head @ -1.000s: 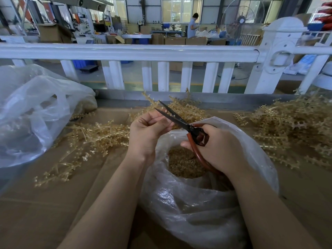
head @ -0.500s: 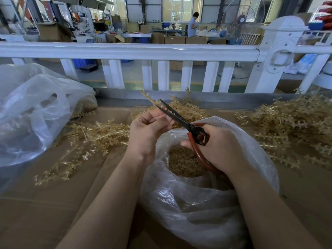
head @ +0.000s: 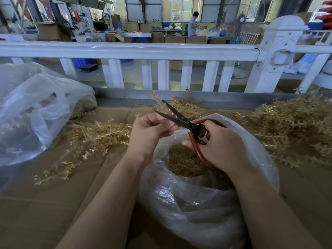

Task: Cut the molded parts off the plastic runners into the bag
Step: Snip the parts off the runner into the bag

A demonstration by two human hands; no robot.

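Observation:
My right hand [head: 218, 144] grips the red-brown handles of black scissors [head: 177, 118], whose blades stand apart and point up-left. My left hand [head: 150, 131] is curled just left of the blades, pinching something small and thin that I can barely make out. Both hands hover over a clear plastic bag [head: 197, 203] with a heap of small tan cut parts [head: 183, 163] inside. Tan plastic runners lie in a pile at the left [head: 93, 133], behind the hands [head: 186, 106] and in a bigger heap at the right [head: 294, 130].
Brown cardboard [head: 45, 203] covers the work surface. A second, crumpled clear bag [head: 34, 112] sits at the far left. A white railing [head: 129, 51] runs along the far edge, with a factory floor and a person beyond it.
The scissor blades have opened wider and their tips have risen slightly. Both hands stay in nearly the same place above the bag.

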